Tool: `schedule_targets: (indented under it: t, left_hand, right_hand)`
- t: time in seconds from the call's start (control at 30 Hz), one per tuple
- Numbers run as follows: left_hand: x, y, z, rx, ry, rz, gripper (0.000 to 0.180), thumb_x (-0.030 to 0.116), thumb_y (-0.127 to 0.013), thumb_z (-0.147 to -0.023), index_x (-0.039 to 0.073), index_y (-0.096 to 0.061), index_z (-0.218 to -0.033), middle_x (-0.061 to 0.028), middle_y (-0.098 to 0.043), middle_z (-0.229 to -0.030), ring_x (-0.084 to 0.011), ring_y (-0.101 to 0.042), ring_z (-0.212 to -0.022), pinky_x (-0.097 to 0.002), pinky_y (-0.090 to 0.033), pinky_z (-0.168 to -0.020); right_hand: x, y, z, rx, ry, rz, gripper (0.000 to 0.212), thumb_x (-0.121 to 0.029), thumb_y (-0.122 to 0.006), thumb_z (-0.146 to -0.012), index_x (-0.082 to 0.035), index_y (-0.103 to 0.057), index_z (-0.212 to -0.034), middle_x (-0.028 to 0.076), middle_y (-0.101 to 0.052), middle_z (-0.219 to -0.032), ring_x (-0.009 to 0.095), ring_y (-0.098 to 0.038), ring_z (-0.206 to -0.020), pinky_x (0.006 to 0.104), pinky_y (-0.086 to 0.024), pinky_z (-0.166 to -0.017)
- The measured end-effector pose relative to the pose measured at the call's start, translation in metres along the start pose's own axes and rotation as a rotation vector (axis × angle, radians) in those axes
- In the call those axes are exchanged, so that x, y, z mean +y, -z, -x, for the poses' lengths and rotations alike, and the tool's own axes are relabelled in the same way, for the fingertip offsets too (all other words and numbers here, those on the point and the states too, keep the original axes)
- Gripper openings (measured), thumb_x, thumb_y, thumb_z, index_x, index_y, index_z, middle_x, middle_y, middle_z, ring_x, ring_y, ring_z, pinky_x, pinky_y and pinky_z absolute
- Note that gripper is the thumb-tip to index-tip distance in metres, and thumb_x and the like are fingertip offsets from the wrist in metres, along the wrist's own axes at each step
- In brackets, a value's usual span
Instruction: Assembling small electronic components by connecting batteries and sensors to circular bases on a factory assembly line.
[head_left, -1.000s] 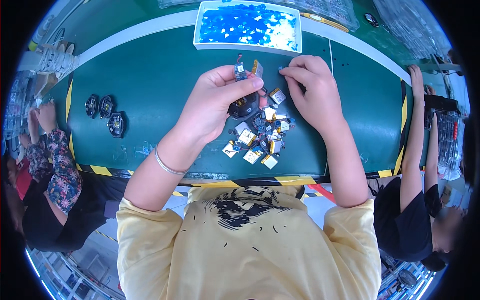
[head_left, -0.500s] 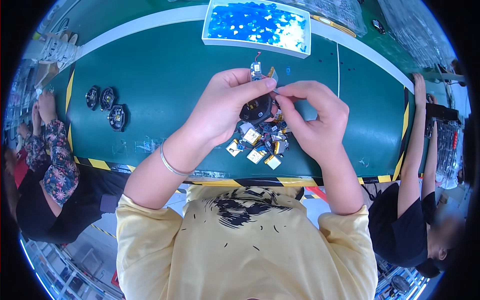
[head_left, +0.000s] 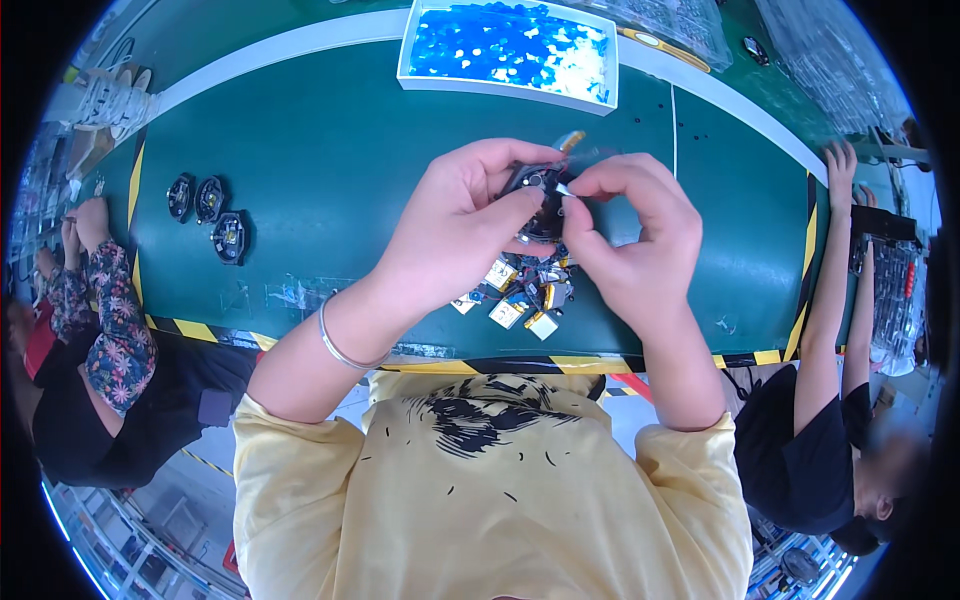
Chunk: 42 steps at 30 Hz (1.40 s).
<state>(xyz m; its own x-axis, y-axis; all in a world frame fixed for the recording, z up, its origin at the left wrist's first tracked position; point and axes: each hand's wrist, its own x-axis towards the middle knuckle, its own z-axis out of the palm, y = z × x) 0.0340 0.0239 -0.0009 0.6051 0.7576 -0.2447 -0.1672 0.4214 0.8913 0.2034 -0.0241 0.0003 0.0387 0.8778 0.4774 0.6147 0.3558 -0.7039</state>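
Over the table in front of me, my left hand point(head_left: 455, 220) is closed around a black, round electronic housing point(head_left: 547, 222), whose inner side with small parts is partly visible. Its thumb lies across the housing. My right hand point(head_left: 640, 225) pinches a small whitish strip point(head_left: 563, 189) between thumb and forefinger at the housing's right edge. What the strip joins to is hidden. A blurred yellow-ended flat piece point(head_left: 571, 140) sticks up beyond the housing. Below my hands lies a pile of flat silver battery pouches point(head_left: 507, 312) with dark wired parts, partly covered by my left hand.
Three black housings point(head_left: 230, 238) lie on the green table point(head_left: 330, 190) at the left. A white box point(head_left: 405, 82) of blue and white bits stands at the far side. Striped tape point(head_left: 440, 367) edges the table. Co-workers sit left and right, their arms point(head_left: 828, 270) by the table.
The housing has been tipped so its inner side shows more. My left thumb has moved onto it, and the small circuit board with the red wire is no longer visible.
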Motion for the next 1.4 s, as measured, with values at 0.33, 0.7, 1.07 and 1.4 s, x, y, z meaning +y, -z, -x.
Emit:
schedule_targets:
  t: [0.33, 0.7, 1.07, 1.4]
  left_hand:
    - [-0.006, -0.002, 0.005, 0.007, -0.037, 0.068, 0.034, -0.004, -0.047, -0.093, -0.006, -0.051, -0.127, -0.0129, -0.063, -0.116, -0.0174, -0.065, -0.101, -0.0310, -0.061, -0.079]
    - [-0.006, 0.003, 0.004, 0.022, -0.088, -0.033, 0.034, -0.005, -0.050, -0.093, -0.006, -0.051, -0.127, -0.0116, -0.064, -0.112, -0.0164, -0.065, -0.099, -0.0302, -0.061, -0.079]
    - [0.004, 0.017, -0.007, 0.024, 0.137, 0.145, 0.020, 0.008, -0.058, -0.090, -0.001, -0.064, -0.108, -0.0102, -0.069, -0.098, -0.0168, -0.069, -0.083, -0.0296, -0.059, -0.061]
    - [0.004, 0.011, -0.002, -0.026, -0.088, -0.285, 0.032, 0.007, -0.068, -0.087, -0.002, -0.059, -0.117, -0.0064, -0.068, -0.091, -0.0078, -0.061, -0.078, -0.0221, -0.050, -0.065]
  right_hand:
    - [0.005, -0.015, 0.001, 0.126, 0.170, 0.082, 0.018, 0.003, -0.073, -0.065, -0.005, -0.066, -0.080, 0.007, -0.065, -0.081, 0.023, -0.064, -0.075, 0.0314, -0.053, -0.063]
    - [0.014, -0.021, -0.002, 0.092, 0.217, 0.053, 0.017, 0.004, -0.073, -0.067, -0.003, -0.069, -0.081, 0.009, -0.064, -0.080, 0.024, -0.062, -0.072, 0.0316, -0.050, -0.061]
    - [0.017, -0.003, -0.002, 0.036, -0.170, -0.360, 0.010, 0.001, -0.066, -0.083, 0.001, -0.070, -0.092, 0.010, -0.068, -0.091, 0.016, -0.064, -0.084, 0.0275, -0.050, -0.075]
    - [0.027, 0.053, -0.025, -0.177, 0.008, -0.136, 0.012, 0.000, -0.070, -0.076, -0.003, -0.068, -0.087, 0.009, -0.064, -0.105, 0.020, -0.060, -0.097, 0.0318, -0.048, -0.083]
